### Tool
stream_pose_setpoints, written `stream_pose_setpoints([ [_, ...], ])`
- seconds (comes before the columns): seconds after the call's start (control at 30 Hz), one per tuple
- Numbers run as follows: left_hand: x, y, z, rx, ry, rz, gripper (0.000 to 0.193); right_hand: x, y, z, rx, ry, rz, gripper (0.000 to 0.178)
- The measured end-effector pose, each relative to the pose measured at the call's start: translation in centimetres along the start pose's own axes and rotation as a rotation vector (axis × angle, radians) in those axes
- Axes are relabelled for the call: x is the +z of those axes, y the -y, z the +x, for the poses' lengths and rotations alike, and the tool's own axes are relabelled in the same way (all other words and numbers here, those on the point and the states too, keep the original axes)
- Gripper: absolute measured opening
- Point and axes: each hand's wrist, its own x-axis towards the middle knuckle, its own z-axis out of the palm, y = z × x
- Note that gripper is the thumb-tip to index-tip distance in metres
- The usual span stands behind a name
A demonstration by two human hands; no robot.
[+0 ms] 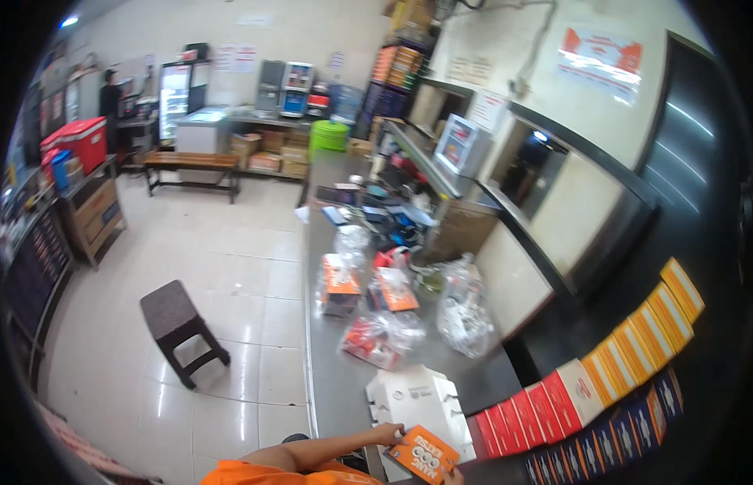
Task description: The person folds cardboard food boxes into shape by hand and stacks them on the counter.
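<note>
In front of me, at the table's near end, I hold an orange carton (426,455) with white print. My left hand (388,434) grips its left corner. My right hand (453,476), mostly cut off by the lower edge, closes on its right side. How deep the carton is, I cannot tell. Under and beyond it lies a white unfolded cardboard box (413,398) on the dark tabletop (332,392).
Red boxes (526,419), yellow boxes (639,343) and dark blue boxes (611,440) stand in rows at the right. Bagged orange boxes (341,279) and a clear plastic bag (464,311) sit farther up the table. A dark stool (182,323) stands on the floor at the left.
</note>
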Motion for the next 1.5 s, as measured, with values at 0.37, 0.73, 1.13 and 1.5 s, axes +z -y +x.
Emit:
stream_pose_setpoints([
  [0.37, -1.2, 0.3, -0.7, -0.105, 0.17, -0.164, 0.07, 0.6, -0.2, -2.3, -0.315, -0.5, 0.473, 0.026],
  [0.73, -2.7, -2.5, -2.3, 0.226, -0.148, -0.144, 0.056, -0.2, -1.8, -2.0, -0.397, -0.341, -0.186, 0.056],
  [1.13, -0.5, 0.0, 2.1, 0.178, -0.263, -0.15, 0.058, 3.3, 5.3, -0.4, -0.663, -0.743, -0.525, 0.037],
  [1.5, 3.6, -2.8, 1.6, 0.368, -0.535, -0.029, 0.03, 5.4, 5.2, 0.9, -0.693, -0.859, -0.593, 0.023],
])
